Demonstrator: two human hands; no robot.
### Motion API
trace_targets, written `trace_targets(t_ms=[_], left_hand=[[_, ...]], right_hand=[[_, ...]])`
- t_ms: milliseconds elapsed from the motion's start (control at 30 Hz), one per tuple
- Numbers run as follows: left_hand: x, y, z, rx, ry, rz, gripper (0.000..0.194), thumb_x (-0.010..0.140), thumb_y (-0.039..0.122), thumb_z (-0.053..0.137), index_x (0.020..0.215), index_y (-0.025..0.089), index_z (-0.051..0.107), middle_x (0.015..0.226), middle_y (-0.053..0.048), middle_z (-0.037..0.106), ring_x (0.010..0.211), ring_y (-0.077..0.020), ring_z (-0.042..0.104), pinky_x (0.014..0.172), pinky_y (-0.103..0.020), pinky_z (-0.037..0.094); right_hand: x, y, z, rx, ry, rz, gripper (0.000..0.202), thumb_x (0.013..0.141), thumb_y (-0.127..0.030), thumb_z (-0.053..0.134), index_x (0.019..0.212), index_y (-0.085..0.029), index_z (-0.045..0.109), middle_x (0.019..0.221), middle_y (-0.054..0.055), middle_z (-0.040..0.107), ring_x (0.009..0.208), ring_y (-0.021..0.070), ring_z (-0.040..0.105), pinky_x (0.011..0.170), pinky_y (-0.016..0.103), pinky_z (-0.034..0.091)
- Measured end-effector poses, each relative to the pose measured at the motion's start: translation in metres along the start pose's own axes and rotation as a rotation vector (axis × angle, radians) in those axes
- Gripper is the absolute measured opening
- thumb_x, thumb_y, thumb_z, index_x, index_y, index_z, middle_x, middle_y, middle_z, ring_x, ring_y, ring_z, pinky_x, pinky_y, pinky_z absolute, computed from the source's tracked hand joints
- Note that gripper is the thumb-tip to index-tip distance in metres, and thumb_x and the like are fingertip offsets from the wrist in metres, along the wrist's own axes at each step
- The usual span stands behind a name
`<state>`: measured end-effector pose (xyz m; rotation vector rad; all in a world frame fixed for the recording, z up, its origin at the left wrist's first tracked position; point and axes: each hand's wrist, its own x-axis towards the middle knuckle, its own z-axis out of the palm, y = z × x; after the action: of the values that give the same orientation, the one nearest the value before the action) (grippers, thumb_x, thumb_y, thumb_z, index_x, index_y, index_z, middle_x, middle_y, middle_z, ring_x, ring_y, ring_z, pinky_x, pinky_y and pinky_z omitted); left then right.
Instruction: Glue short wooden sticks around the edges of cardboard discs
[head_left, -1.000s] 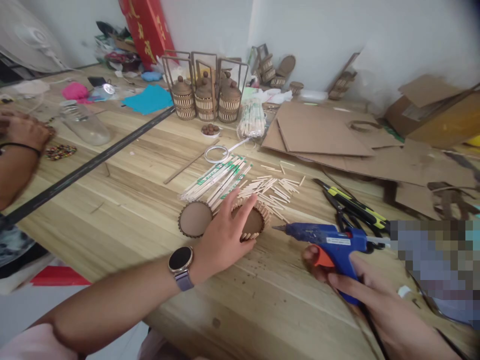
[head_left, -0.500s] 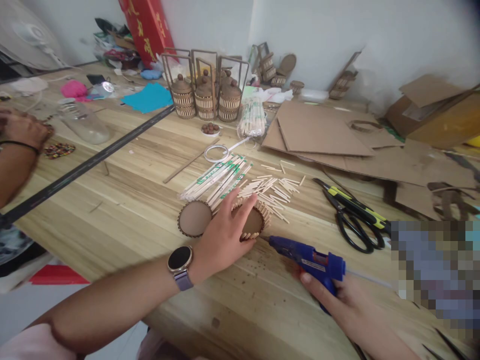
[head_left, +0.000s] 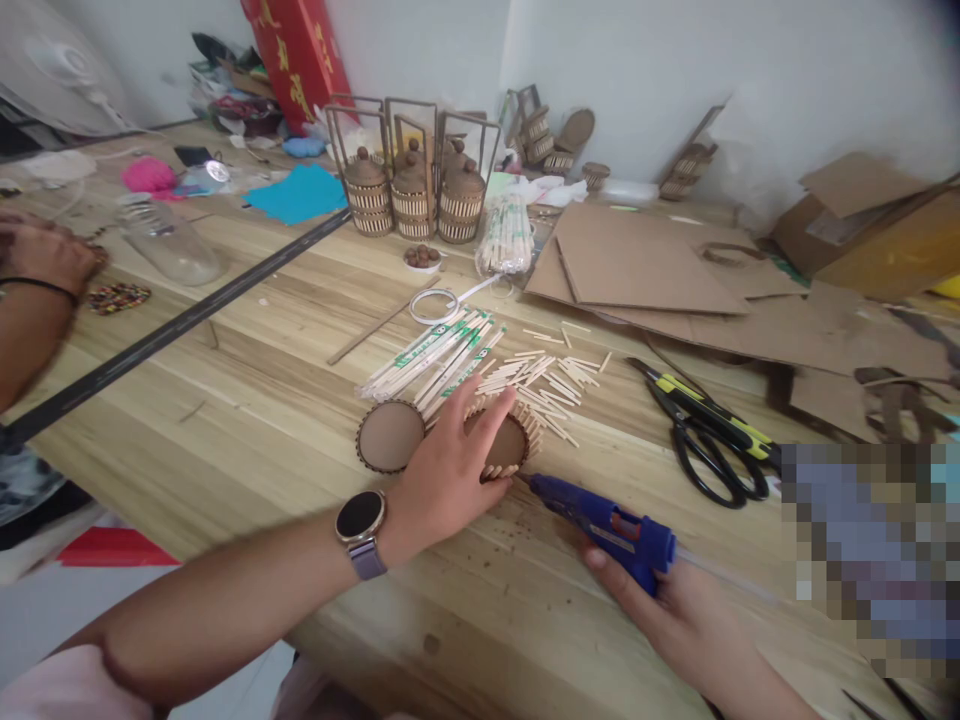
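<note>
My left hand [head_left: 448, 470] steadies a round brown cardboard base [head_left: 508, 440], thumb at its near rim and fingers reaching over it. Short wooden sticks stand around the part of the rim that shows; my hand covers the rest. Beside it, on the left, lies a second round cardboard base [head_left: 391, 437] with a scalloped edge. A blue hot glue gun [head_left: 607, 520] is gripped in my right hand [head_left: 675, 610], its nozzle close to the near rim of the base with sticks. Cut short sticks [head_left: 555, 385] lie loose just behind.
Wrapped chopsticks [head_left: 435, 355], a roll of white tape [head_left: 433, 306] and a bowl of brown beads [head_left: 421, 259] lie beyond. Black scissors [head_left: 705, 460] and a yellow-black cutter [head_left: 712, 415] are at right, near cardboard sheets [head_left: 645, 260]. Finished lidded baskets [head_left: 414, 200] stand behind. Another person's hand [head_left: 45, 260] is at left.
My right hand and the glue gun have shifted slightly left, bringing the nozzle closer to the rim. My left hand stays in place on the base.
</note>
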<state>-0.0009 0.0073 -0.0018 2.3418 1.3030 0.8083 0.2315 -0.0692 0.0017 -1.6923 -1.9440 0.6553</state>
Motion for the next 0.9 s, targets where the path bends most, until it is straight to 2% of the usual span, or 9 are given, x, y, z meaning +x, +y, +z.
trace_targets(t_ms=[133,300,567,767,900], left_hand=[[0.0,0.0,0.0,0.0,0.003,0.006,0.092,0.075,0.016,0.074,0.147,0.029,0.017,0.151,-0.017,0.02,0.141,-0.034,0.027,0.108,-0.051,0.04],[0.0,0.001,-0.001,-0.009,0.0,0.006,0.092,0.076,0.016,0.073,0.147,0.03,0.016,0.152,-0.017,0.02,0.141,-0.0341,0.027,0.108,-0.052,0.04],[0.001,0.0,0.0,-0.015,0.003,0.012,0.092,0.076,0.016,0.073,0.147,0.031,0.016,0.152,-0.016,0.02,0.141,-0.035,0.026,0.109,-0.053,0.038],[0.001,0.0,0.0,-0.001,0.0,0.012,0.093,0.075,0.015,0.074,0.146,0.029,0.017,0.151,-0.017,0.02,0.141,-0.0341,0.027,0.108,-0.051,0.04],[0.001,0.001,-0.002,-0.012,-0.005,0.006,0.093,0.075,0.015,0.074,0.146,0.031,0.016,0.151,-0.017,0.021,0.141,-0.0352,0.027,0.106,-0.053,0.041]], right_hand=[[0.0,0.001,0.0,-0.024,-0.006,0.003,0.038,0.083,-0.049,0.052,0.097,-0.019,0.07,0.084,0.01,0.078,0.067,0.0252,0.073,0.063,0.035,0.061],[0.001,0.003,0.001,-0.021,-0.002,-0.014,0.038,0.084,-0.049,0.053,0.1,-0.02,0.071,0.095,0.011,0.078,0.083,0.0277,0.074,0.071,0.037,0.061],[-0.002,0.01,0.004,-0.057,0.009,-0.047,0.038,0.085,-0.048,0.053,0.102,-0.02,0.071,0.1,0.011,0.077,0.091,0.0287,0.073,0.076,0.039,0.06],[-0.001,0.008,0.005,-0.093,0.032,-0.09,0.034,0.085,-0.048,0.052,0.096,-0.021,0.071,0.098,0.01,0.077,0.092,0.0276,0.072,0.078,0.037,0.059],[0.0,0.005,0.005,-0.094,0.018,-0.107,0.029,0.086,-0.044,0.05,0.092,-0.023,0.07,0.091,0.008,0.077,0.082,0.0247,0.073,0.071,0.034,0.06]])
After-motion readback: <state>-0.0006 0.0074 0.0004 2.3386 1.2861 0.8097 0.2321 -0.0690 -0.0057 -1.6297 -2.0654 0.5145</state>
